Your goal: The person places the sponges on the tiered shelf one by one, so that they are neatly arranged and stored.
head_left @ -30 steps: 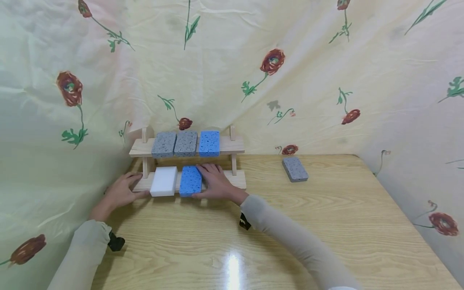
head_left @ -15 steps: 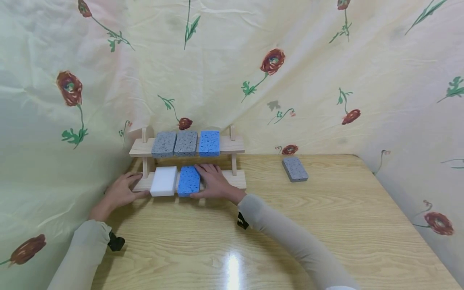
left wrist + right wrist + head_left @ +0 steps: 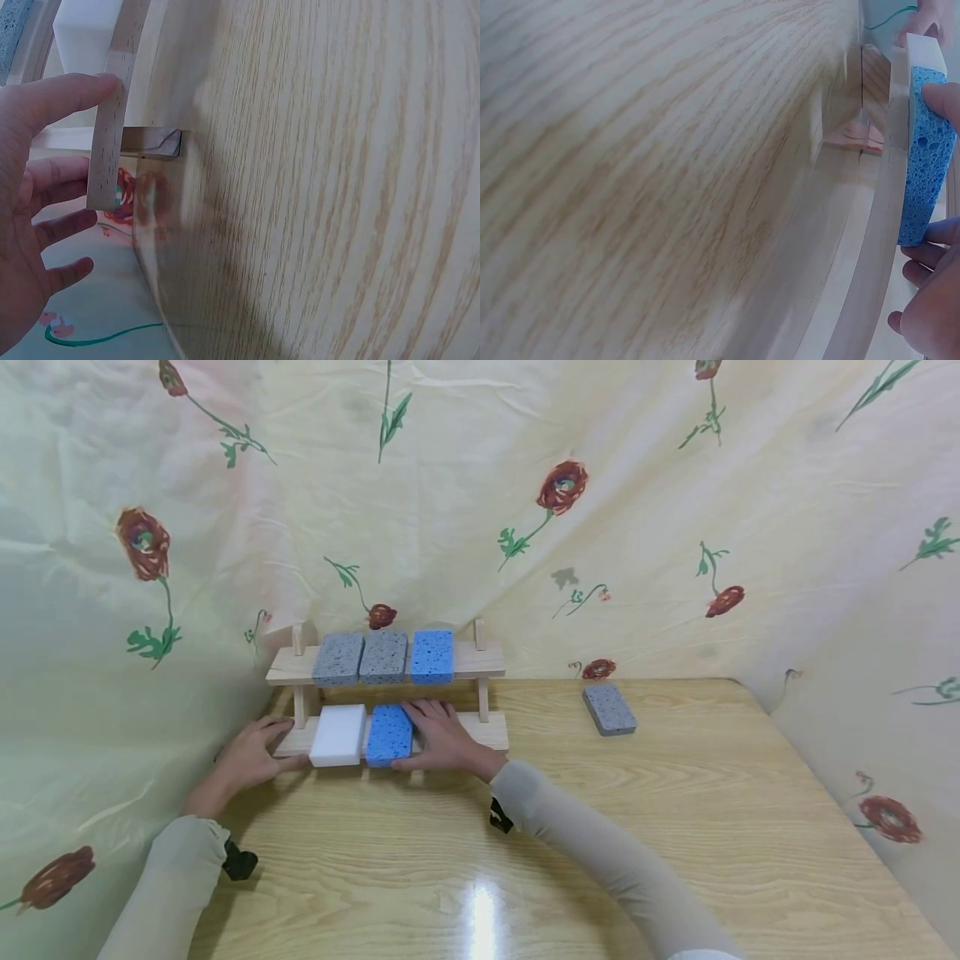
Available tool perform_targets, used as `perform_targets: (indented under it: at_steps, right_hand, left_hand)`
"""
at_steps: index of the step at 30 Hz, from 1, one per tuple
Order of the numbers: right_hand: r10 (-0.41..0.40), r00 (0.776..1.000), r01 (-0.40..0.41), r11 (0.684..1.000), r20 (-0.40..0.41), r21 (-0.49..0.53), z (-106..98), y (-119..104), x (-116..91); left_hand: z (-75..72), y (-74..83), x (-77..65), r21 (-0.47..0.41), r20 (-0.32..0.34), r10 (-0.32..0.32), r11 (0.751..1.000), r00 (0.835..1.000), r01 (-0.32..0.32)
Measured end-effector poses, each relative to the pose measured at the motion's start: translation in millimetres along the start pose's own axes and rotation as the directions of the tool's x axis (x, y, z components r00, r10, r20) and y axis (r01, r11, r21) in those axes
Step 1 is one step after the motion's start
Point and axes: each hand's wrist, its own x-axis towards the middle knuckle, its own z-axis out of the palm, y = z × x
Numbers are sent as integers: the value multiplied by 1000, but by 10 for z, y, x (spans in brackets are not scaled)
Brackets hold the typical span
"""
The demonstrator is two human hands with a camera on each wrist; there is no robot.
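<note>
A two-tier wooden shelf (image 3: 480, 662) stands at the back left of the table. My left hand (image 3: 249, 758) grips the left end of its lower board; in the left wrist view the thumb (image 3: 79, 91) lies on the board's front edge and the fingers lie around its end. On that lower tier my right hand (image 3: 446, 742) holds a blue sponge (image 3: 389, 737) with speckled pores, thumb at the front and fingers at the back. A white sponge (image 3: 338, 736) sits just left of the blue one, with a narrow gap between them.
The upper tier carries two grey sponges (image 3: 338, 658) and another blue sponge (image 3: 432, 657), side by side. One more grey sponge (image 3: 609, 709) lies on the wooden table (image 3: 675, 827) to the right. Flowered cloth (image 3: 465, 527) hangs behind and at both sides.
My right hand has slid the lower blue sponge slightly left, closer to the white sponge. The left hand has stayed in place on the shelf.
</note>
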Motion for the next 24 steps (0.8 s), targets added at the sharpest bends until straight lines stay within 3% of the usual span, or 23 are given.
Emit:
perform_targets:
  at_steps: [24]
  right_hand:
    - [-5,1000,6,1000,12,-30,-2,17,10]
  left_hand:
    - [8,0,-2,-14,-7,9,1000,1000,-9]
